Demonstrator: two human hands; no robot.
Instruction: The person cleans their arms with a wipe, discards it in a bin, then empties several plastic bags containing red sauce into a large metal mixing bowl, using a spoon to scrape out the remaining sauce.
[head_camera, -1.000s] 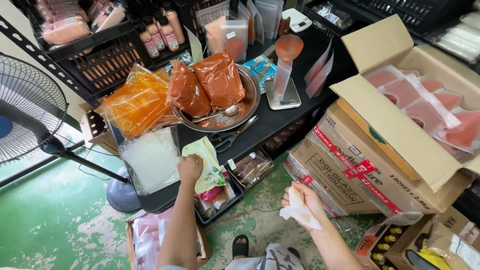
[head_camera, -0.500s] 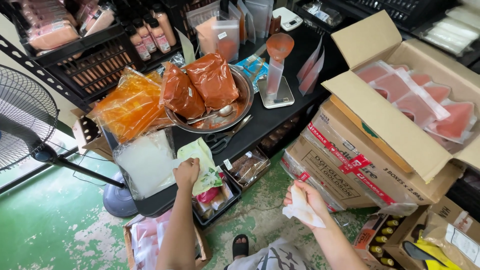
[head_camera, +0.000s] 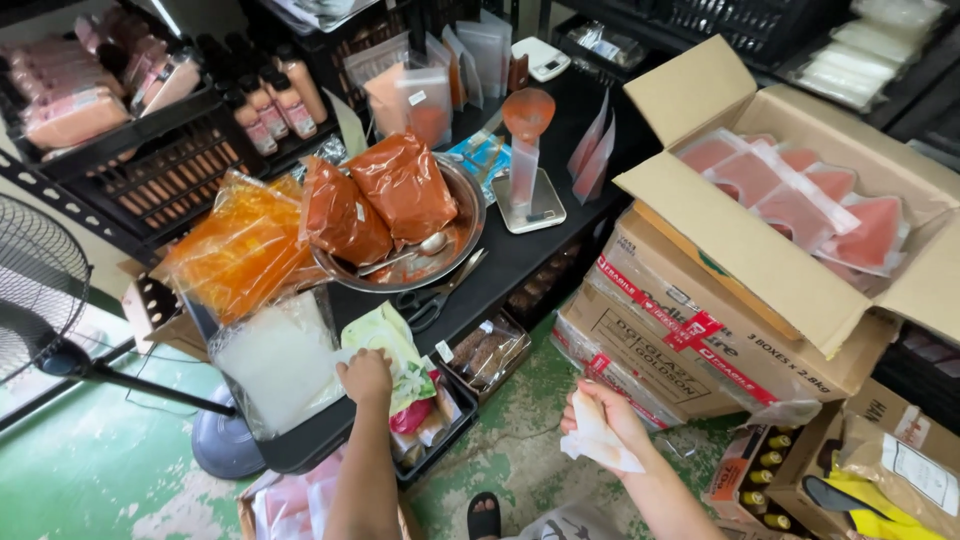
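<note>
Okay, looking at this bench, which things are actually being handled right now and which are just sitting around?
In hand:
- left hand on the green-and-white packet, beside the clear bag of white powder
- right hand gripping a white cloth or bag

Lying about:
- metal bowl with red powder bags
- orange bags
- scissors
- open carton of pink pouches
- fan

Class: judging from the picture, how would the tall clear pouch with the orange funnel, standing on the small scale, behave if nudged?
The pouch probably tips easily: it stands tall and narrow, with the funnel on top. It looks thin and floppy, and its scale sits near the table edge.
</note>
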